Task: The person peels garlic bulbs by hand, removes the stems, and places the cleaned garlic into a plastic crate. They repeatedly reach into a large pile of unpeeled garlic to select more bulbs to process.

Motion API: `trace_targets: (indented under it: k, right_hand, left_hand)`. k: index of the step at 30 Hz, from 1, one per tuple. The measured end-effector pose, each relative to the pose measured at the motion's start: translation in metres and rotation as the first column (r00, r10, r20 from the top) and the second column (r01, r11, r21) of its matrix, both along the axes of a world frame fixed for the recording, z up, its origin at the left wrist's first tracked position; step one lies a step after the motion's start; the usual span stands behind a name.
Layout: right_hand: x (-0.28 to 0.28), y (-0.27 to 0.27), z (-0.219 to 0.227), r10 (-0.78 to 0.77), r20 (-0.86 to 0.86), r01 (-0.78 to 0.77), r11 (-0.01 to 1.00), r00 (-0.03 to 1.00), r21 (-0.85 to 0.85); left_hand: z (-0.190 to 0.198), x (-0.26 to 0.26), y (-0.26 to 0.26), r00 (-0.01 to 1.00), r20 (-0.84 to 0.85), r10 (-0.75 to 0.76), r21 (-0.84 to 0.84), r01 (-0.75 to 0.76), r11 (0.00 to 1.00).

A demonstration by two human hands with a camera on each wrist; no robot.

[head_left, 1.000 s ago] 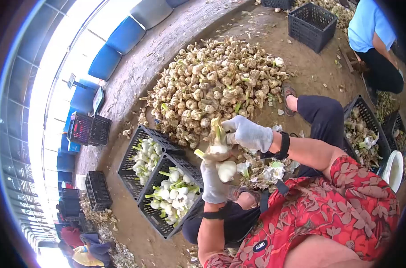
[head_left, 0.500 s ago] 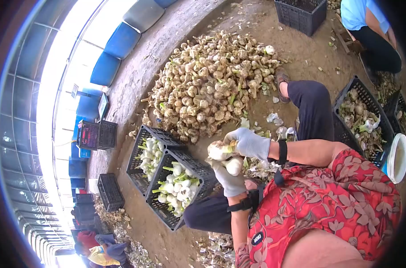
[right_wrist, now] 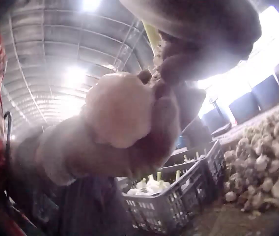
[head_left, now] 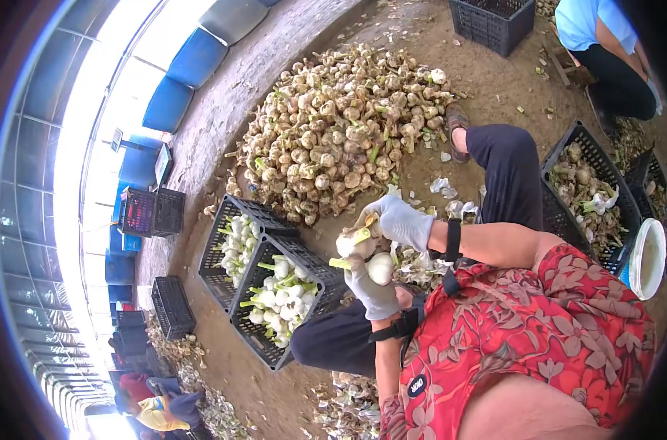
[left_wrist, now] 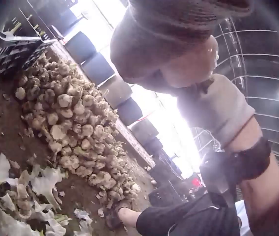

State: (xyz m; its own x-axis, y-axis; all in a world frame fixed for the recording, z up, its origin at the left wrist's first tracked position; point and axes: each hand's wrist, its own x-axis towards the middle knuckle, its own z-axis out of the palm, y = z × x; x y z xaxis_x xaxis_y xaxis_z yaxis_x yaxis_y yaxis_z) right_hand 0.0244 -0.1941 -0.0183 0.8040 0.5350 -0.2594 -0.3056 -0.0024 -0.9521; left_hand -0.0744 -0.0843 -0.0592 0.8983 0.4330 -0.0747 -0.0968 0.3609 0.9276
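Head view: left hand (head_left: 371, 291) grips a white garlic bulb (head_left: 380, 269); right hand (head_left: 405, 221) pinches a browner bulb (head_left: 350, 245) beside it. Peeling, I'd judge: brace browner bulb, strip husk from stem (head_left: 362, 235), don't bruise. Dirt floor (head_left: 223, 359), scattered skins (head_left: 348, 407); garlic pile (head_left: 341, 139), crates (head_left: 308, 257) near. Arched roof (right_wrist: 105, 34), bright.

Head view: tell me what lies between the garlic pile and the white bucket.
In the head view, a bent leg and a black crate lie between pile and bucket.
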Motion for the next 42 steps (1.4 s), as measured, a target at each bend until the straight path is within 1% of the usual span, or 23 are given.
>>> trace_targets:
  k: [1,2,4,6,7,8,10,12,15,16,18,19,22,23,25,28,29,31,34,35,37,40,42]
  right_hand:
    - [-0.001,0.004,-0.004,-0.007,0.035,0.008,1.0,0.999,-0.019]
    - [-0.003,0.007,-0.007,-0.041,0.282,0.068,0.994,0.958,-0.087]
    - [-0.009,0.013,-0.014,-0.042,0.711,0.223,0.961,0.702,-0.164]
    - [-0.002,0.013,-0.028,-0.07,0.607,0.177,0.977,0.791,-0.118]
    - [0.007,0.006,-0.028,-0.112,0.56,0.259,0.947,0.821,-0.19]
    - [0.02,-0.004,-0.028,-0.164,0.516,0.336,0.905,0.841,-0.259]
    - [0.048,-0.028,-0.047,0.037,0.762,0.515,0.716,0.647,-0.472]
    - [0.053,-0.036,-0.047,0.505,0.521,0.183,0.574,0.688,-0.798]
    - [0.031,-0.015,-0.037,0.449,0.662,-0.045,0.845,0.6,-0.532]
    - [0.024,-0.008,-0.03,0.382,0.727,-0.136,0.917,0.571,-0.375]
    - [0.005,-0.004,0.014,0.413,0.472,-0.38,0.909,0.779,-0.17]
    - [0.002,0.004,0.013,0.419,0.336,-0.414,0.906,0.843,-0.091]
    - [0.0,0.015,0.013,0.528,0.197,-0.529,0.847,0.826,-0.054]
    - [-0.001,0.017,0.012,0.52,0.248,-0.514,0.853,0.818,-0.093]
    - [0.0,0.014,0.013,0.551,0.083,-0.555,0.832,0.83,0.031]
    - [-0.001,0.01,0.008,0.559,-0.062,-0.545,0.823,0.827,0.156]
    - [0.001,0.008,0.007,0.571,-0.07,-0.555,0.815,0.818,0.167]
    - [0.004,0.002,0.018,0.56,-0.041,-0.547,0.82,0.827,0.168]
    - [-0.002,-0.004,0.024,0.514,0.424,-0.531,0.843,0.746,-0.087]
    - [-0.003,-0.005,0.023,0.5,0.467,-0.509,0.852,0.729,-0.118]
    - [-0.001,-0.006,0.016,0.525,0.276,-0.54,0.841,0.805,-0.027]
    - [0.002,-0.01,0.014,0.534,0.034,-0.535,0.84,0.845,0.087]
    - [0.005,-0.013,0.013,0.548,-0.034,-0.536,0.828,0.836,0.163]
  left_hand:
    - [-0.004,0.001,-0.002,0.999,0.008,0.037,-0.067,-0.036,0.997]
    - [-0.009,0.001,0.0,0.997,0.017,0.075,-0.133,-0.072,0.988]
    - [-0.013,-0.006,0.008,0.999,-0.014,0.039,-0.269,-0.042,0.962]
    - [-0.017,-0.007,0.008,0.997,-0.037,0.062,-0.373,-0.071,0.925]
    - [0.005,-0.008,0.006,0.996,0.084,-0.007,-0.579,0.054,0.813]
    - [0.016,-0.011,0.008,0.986,0.144,0.077,-0.523,0.01,0.852]
    - [0.029,-0.02,0.025,0.938,0.343,0.039,-0.646,0.205,0.735]
    - [0.027,-0.034,0.04,0.945,0.323,-0.052,-0.629,0.255,0.735]
    - [0.015,-0.042,0.047,0.948,0.274,-0.163,-0.658,0.308,0.687]
    - [0.011,-0.048,0.046,0.988,0.058,-0.14,-0.545,0.149,0.825]
    - [0.007,-0.05,0.035,0.982,0.123,-0.146,-0.559,0.19,0.807]
    - [-0.001,-0.052,0.037,0.962,0.159,-0.221,-0.616,0.272,0.74]
    - [-0.003,-0.057,0.042,0.977,-0.09,-0.192,-0.492,0.124,0.862]
    - [-0.015,-0.06,0.052,0.953,0.002,-0.303,-0.488,0.265,0.832]
    - [-0.018,-0.063,0.055,0.906,0.095,-0.413,-0.484,0.405,0.776]
    - [-0.027,-0.071,0.051,0.874,0.202,-0.442,-0.634,0.461,0.622]
    - [-0.03,-0.069,0.045,0.866,0.292,-0.406,-0.724,0.477,0.498]
    - [-0.028,-0.074,0.047,0.939,0.011,-0.343,-0.448,0.311,0.838]
    - [-0.024,-0.065,0.05,0.919,0.028,-0.393,-0.396,0.371,0.84]
    - [-0.026,-0.064,0.05,0.914,0.027,-0.405,-0.405,0.381,0.831]
    - [-0.031,-0.062,0.051,0.892,0.067,-0.446,-0.435,0.429,0.792]
    - [-0.021,-0.059,0.035,0.901,0.221,-0.374,-0.716,0.41,0.565]
    - [-0.005,-0.057,0.028,0.909,0.105,-0.404,-0.533,0.394,0.748]
